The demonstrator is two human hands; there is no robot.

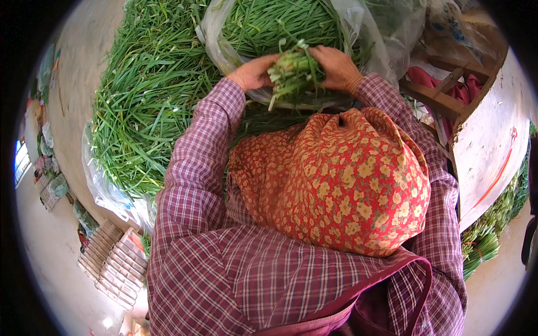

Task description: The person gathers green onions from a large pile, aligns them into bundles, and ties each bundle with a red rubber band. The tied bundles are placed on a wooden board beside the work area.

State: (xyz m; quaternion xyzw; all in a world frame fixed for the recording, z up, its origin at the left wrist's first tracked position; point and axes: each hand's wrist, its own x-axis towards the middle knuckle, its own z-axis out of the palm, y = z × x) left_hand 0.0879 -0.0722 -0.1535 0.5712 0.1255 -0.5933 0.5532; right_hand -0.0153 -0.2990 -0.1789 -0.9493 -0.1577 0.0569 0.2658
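Between my two hands is a thick bunch of green leafy stalks (294, 71), probably garlic chives, its pale cut ends turned towards me. My left hand (255, 72) grips the bunch's left side. On the other side, my right hand (337, 69) curls around it, thumb near the top. Beneath and beyond lies a clear plastic bag (218, 25) with more long green leaves (277, 21) in it. To the left spreads a large loose heap of the same greens (147, 96). A red floral cloth (349, 180) covers my lap.
A wooden table with a pale top (491, 126) stands on my right, dark red cloth (458, 88) within its frame. Below it lie tied green bundles (481, 252). Slatted crates (115, 260) sit on the floor at lower left. Plastic sheeting (122, 201) edges the heap.
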